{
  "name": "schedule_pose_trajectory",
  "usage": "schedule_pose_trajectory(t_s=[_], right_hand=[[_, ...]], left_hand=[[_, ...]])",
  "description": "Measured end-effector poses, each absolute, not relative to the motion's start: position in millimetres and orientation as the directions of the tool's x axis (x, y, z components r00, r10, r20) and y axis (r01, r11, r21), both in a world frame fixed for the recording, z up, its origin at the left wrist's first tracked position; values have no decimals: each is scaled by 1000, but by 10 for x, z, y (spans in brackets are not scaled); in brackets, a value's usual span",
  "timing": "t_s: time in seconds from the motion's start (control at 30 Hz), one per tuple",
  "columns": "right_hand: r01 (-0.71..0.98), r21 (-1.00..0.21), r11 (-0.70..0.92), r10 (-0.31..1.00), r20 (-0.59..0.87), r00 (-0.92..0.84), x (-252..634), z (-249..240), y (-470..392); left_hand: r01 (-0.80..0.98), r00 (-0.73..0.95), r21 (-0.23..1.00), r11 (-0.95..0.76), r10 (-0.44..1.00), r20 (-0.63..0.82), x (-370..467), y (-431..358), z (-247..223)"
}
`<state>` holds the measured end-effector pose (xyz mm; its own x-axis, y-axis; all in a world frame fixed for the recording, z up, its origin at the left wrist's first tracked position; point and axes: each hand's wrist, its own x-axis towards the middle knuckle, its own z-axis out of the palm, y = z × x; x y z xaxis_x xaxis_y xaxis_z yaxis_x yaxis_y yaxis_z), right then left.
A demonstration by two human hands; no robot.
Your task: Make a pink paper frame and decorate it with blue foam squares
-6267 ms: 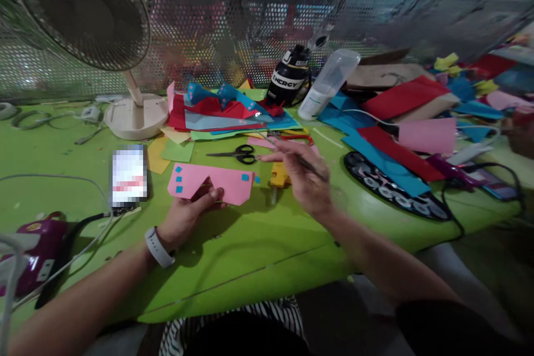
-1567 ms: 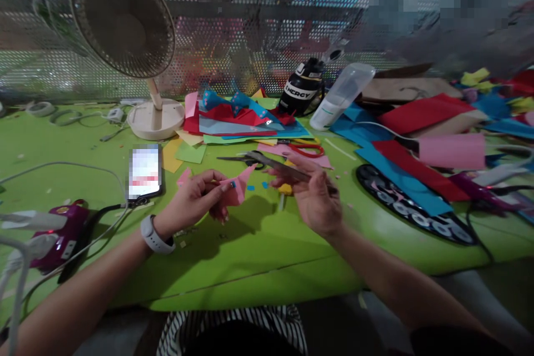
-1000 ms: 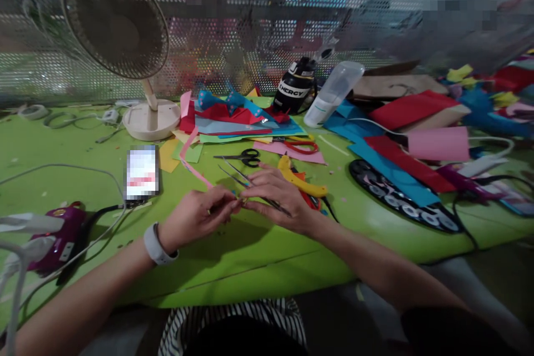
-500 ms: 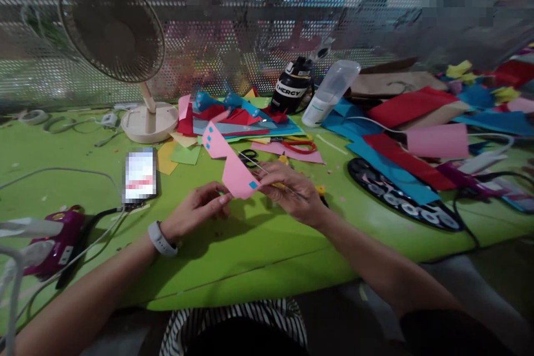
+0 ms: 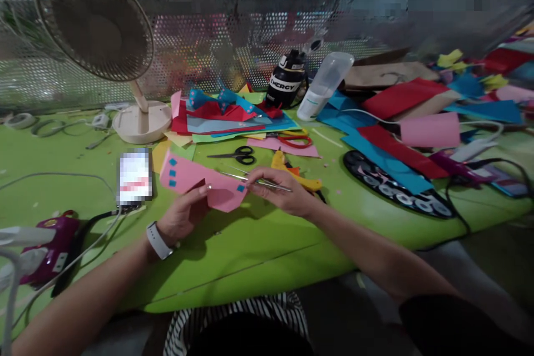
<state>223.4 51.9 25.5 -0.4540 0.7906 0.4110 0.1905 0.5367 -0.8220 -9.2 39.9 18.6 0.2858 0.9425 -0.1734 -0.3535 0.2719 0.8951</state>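
Observation:
A folded pink paper piece (image 5: pixel 225 193) with small blue squares on it is held up between my two hands. My left hand (image 5: pixel 187 212), with a white watch on the wrist, is closed on its lower middle edge, thumb in front. At the paper's right end my right hand (image 5: pixel 277 192) pinches the edge beside a blue square. The same hand also holds metal tweezers (image 5: pixel 273 184), their tips pointing left behind the paper. Black-handled scissors (image 5: pixel 242 154) lie just beyond. Near my right hand rests a yellow tool (image 5: pixel 306 182), perhaps a glue gun or cutter.
A fan (image 5: pixel 144 122) stands at back left, with a phone (image 5: pixel 134 178) and purple power strip (image 5: pixel 50 247) nearer. Stacked coloured paper (image 5: pixel 225 125), a black bottle (image 5: pixel 286 80) and a white-clear bottle (image 5: pixel 323 89) stand behind. A black tray (image 5: pixel 396 192) lies right.
The pink paper has turned flatter and shifted left, showing more of its blue squares. My left hand now grips its middle edge; the tweezers stay in my right hand. The view has shifted slightly.

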Motion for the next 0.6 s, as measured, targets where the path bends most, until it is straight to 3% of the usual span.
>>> schedule_pose_trajectory(t_s=[0.1, 0.27, 0.4, 0.6], right_hand=[[241, -797, 553, 776, 388, -497, 2214, 231, 545], [382, -590, 711, 687, 467, -557, 2229, 226, 576], [536, -431, 726, 688, 456, -565, 2321, 180, 647], [678, -221, 701, 710, 303, -636, 2386, -11, 774]], left_hand=[[-145, 338, 977, 159, 936, -102, -111, 404, 159], [126, 372, 992, 29, 925, -74, -113, 379, 204], [106, 294, 994, 38, 953, -68, -101, 380, 281], [15, 152, 998, 58, 987, -59, -103, 454, 251]])
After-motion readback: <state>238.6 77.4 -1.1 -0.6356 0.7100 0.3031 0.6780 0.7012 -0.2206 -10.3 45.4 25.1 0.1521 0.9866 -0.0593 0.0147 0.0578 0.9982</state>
